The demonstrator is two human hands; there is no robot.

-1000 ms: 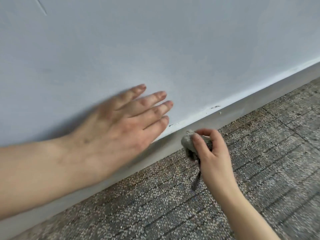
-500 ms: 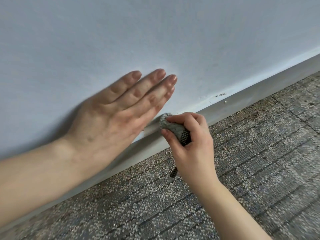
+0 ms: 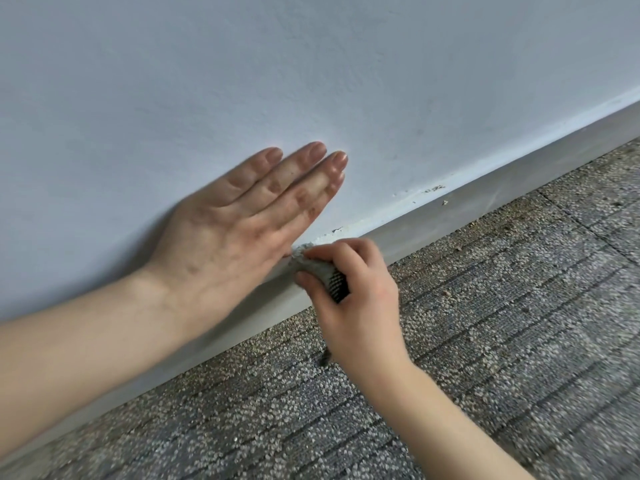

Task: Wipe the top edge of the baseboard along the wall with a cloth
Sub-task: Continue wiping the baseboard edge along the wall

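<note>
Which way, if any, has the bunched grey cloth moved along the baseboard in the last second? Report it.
Yes: the grey cloth has slid left along the grey baseboard, away from the chipped paint flecks, towards the left hand.

- Two bare hands are counted: left hand [image 3: 235,230], right hand [image 3: 356,299].
- One crumpled grey cloth [image 3: 320,268] is counted.
- One long grey baseboard [image 3: 485,190] is seen.
- One pale painted wall [image 3: 311,81] is seen.
- One speckled grey carpet floor [image 3: 485,341] is seen.
</note>
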